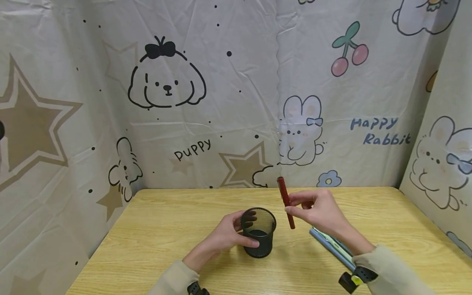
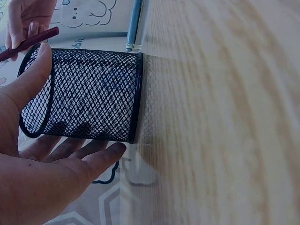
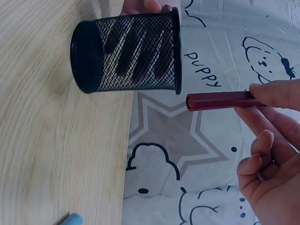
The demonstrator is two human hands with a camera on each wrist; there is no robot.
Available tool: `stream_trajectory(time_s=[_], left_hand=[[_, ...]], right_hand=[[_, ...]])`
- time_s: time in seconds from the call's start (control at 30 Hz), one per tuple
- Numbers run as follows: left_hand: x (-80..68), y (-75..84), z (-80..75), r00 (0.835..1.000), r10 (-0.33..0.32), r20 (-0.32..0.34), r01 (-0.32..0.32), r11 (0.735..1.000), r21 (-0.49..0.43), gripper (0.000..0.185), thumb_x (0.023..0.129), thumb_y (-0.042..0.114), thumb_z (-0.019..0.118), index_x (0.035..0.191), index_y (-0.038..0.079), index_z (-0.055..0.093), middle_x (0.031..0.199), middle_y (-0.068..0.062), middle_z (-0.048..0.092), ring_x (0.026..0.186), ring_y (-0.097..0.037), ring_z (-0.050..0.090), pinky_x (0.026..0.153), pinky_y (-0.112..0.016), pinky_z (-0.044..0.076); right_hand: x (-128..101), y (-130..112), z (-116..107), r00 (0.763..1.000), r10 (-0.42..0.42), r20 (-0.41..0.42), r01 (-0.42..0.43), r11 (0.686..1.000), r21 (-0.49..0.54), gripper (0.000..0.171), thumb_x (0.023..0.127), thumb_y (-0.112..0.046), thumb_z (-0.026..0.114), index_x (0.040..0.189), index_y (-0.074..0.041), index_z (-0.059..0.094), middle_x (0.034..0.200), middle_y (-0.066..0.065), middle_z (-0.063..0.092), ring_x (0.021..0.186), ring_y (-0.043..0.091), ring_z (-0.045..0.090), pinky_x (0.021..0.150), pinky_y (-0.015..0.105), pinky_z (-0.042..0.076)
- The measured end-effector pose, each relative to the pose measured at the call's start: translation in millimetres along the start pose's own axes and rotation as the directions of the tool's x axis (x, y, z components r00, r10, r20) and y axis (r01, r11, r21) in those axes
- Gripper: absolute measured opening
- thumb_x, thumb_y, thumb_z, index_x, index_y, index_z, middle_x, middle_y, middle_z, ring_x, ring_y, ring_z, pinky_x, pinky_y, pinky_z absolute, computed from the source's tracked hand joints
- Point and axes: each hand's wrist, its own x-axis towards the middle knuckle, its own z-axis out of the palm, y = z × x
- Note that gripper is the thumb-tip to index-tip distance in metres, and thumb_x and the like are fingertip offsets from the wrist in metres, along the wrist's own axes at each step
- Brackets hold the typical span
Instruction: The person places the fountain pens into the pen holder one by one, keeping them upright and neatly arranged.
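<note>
Red pen (image 1: 284,195) steep, leaning left | right hand (image 1: 321,211) pinches it | left hand (image 1: 226,235) holds cup (image 1: 264,247)

the left grip (image 1: 229,234) curves, its thumb (image 1: 250,242) set apart, while the raised right grip (image 1: 320,211) pinches.

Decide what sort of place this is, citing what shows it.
Probably a makeshift tabletop filming corner: a creased, pale, cartoon-printed sheet hangs behind and beside a yellow wood-grain table, and a small black wrist-worn device, likely a camera, is visible.
</note>
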Motion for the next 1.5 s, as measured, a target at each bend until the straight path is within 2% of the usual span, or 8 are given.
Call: stream_trajectory(time_s=[0.1,0.27,0.5,0.73,0.9,1.03,1.17,1.5], left_hand=[[0.5,-0.2,0.3,1.0,0.006,0.003,-0.006,1.0,0.005,0.077,0.08,0.0,0.091,0.149,0.006,0.058,0.147,-0.015,0.06,0.137,-0.038,0.054,0.115,-0.05,0.043],[0.9,-0.4,0.6,1.0,0.012,0.008,-0.012,1.0,0.007,0.077,0.08,-0.001,0.091,0.149,0.007,0.058,0.147,-0.015,0.059,0.138,-0.038,0.053,0.116,-0.05,0.043],[1.0,0.4,1.1,1.0,0.021,0.018,-0.021,1.0,-0.001,0.077,0.081,-0.003,0.09,0.15,0.005,0.057,0.148,-0.017,0.058,0.137,-0.039,0.054,0.115,-0.05,0.043],[0.4,1.7,2.4,1.0,0.021,0.014,-0.021,1.0,-0.004,0.079,0.08,-0.004,0.089,0.151,0.001,0.054,0.149,-0.02,0.057,0.137,-0.04,0.054,0.115,-0.05,0.043],[0.5,0.5,1.7,1.0,0.025,0.015,-0.025,1.0,-0.002,0.079,0.08,-0.003,0.09,0.151,0.0,0.054,0.149,-0.021,0.056,0.137,-0.04,0.053,0.116,-0.051,0.042],[0.7,-0.8,1.2,1.0,0.021,0.013,-0.021,1.0,-0.01,0.078,0.081,-0.002,0.09,0.151,0.001,0.055,0.149,-0.021,0.056,0.137,-0.04,0.054,0.116,-0.052,0.042],[0.0,-0.7,1.3,1.0,0.012,0.011,-0.012,1.0,-0.015,0.078,0.08,-0.001,0.09,0.15,0.004,0.056,0.149,-0.018,0.057,0.138,-0.041,0.053,0.116,-0.05,0.043],[0.5,-0.6,0.6,1.0,0.016,0.013,-0.016,0.999,-0.031,0.073,0.08,-0.004,0.09,0.146,0.01,0.062,0.14,-0.009,0.065,0.134,-0.038,0.057,0.111,-0.044,0.048]], right_hand=[[2,-1,4,1.0,-0.008,-0.012,0.008,0.999,0.034,0.021,0.086,-0.015,0.088,0.106,-0.009,0.084,0.088,-0.002,0.078,0.062,0.015,0.051,0.053,0.025,0.038],[6,-3,10,0.998,-0.053,-0.04,0.056,0.995,0.085,0.024,0.088,-0.013,0.087,0.11,-0.005,0.083,0.09,0.003,0.079,0.058,0.014,0.045,0.05,0.024,0.031],[12,-4,22,0.995,-0.085,-0.05,0.091,0.986,0.142,0.019,0.088,-0.012,0.087,0.106,-0.008,0.084,0.089,0.002,0.079,0.055,0.012,0.044,0.048,0.023,0.031],[16,0,35,0.995,-0.088,-0.036,0.093,0.98,0.177,0.017,0.089,-0.012,0.086,0.106,-0.008,0.084,0.093,0.002,0.08,0.058,0.013,0.052,0.049,0.023,0.037],[17,0,45,0.998,-0.062,0.001,0.06,0.975,0.213,0.02,0.09,-0.014,0.086,0.108,-0.006,0.084,0.097,0.005,0.08,0.063,0.013,0.057,0.053,0.022,0.042],[17,1,53,0.999,-0.046,0.029,0.038,0.972,0.231,0.02,0.09,-0.011,0.085,0.109,-0.004,0.083,0.099,0.007,0.08,0.071,0.017,0.067,0.059,0.024,0.052],[18,4,59,0.998,-0.056,0.041,0.045,0.973,0.227,0.02,0.09,-0.009,0.084,0.11,-0.005,0.083,0.098,0.006,0.08,0.077,0.02,0.072,0.062,0.025,0.055],[16,7,70,0.996,-0.073,0.055,0.062,0.982,0.176,0.023,0.09,-0.011,0.085,0.112,-0.003,0.081,0.098,0.004,0.08,0.086,0.017,0.074,0.068,0.027,0.058]])
